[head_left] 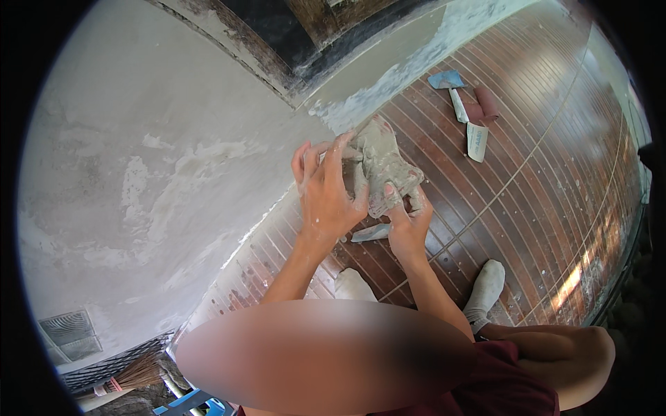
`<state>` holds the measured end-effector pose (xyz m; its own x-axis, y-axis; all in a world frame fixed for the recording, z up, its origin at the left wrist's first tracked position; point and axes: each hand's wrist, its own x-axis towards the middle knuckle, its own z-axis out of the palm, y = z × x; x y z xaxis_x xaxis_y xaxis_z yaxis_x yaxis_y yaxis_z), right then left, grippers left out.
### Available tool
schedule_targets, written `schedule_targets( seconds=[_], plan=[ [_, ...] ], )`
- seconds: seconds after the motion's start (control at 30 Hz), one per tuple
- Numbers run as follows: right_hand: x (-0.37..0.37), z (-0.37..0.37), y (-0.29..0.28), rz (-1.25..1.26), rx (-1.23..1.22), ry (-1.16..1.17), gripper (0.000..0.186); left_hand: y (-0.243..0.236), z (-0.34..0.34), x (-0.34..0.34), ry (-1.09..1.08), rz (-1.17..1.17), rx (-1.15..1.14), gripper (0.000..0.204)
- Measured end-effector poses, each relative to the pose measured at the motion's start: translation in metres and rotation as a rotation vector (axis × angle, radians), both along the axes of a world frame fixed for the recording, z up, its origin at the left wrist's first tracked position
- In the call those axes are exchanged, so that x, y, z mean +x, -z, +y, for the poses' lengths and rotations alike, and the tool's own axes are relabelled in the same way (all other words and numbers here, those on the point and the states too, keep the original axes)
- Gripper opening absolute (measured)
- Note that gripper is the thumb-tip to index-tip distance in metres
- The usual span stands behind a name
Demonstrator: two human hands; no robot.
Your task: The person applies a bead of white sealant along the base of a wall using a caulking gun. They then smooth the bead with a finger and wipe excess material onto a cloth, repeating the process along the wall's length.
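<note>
In front of me, above the tiled floor, is a lumpy, flattened mass smeared with wet grey putty (388, 163); pinkish patches show through the smears, and what lies under them I cannot make out. My right hand (411, 218) grips its lower right edge, with the thumb on top and the fingers bent beneath. At its left side is my left hand (329, 191), its fingers spread and curved, with fingertips and thumb touching the edge. Grey putty coats the fingers of both hands. Below the mass, a pale flat piece (371, 234) lies on the floor, partly covered by my right hand.
On the brown ribbed tiles (534, 180) lies a reddish-brown sandpaper roll (487, 104) beside a blue scrap (447, 79) and a pale printed piece (476, 142). A patchy grey wall (139, 159) rises along the left. A broom (139, 371) stands at the lower left.
</note>
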<state>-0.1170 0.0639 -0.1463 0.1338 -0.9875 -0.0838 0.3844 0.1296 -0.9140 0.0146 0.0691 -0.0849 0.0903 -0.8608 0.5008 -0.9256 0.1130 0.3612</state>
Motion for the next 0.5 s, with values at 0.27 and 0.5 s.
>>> schedule_targets(
  seconds=[0.27, 0.5],
  plan=[
    [-0.0059, -0.0068, 0.0037, 0.007, -0.022, -0.017, 0.030, -0.0014, 0.0043, 0.0009, 0.030, 0.025, -0.041, 0.067],
    [-0.0059, -0.0043, 0.0043, -0.020, 0.020, -0.007, 0.031, -0.0002, 0.0036, -0.0015, 0.087, -0.037, -0.020, 0.065]
  ],
)
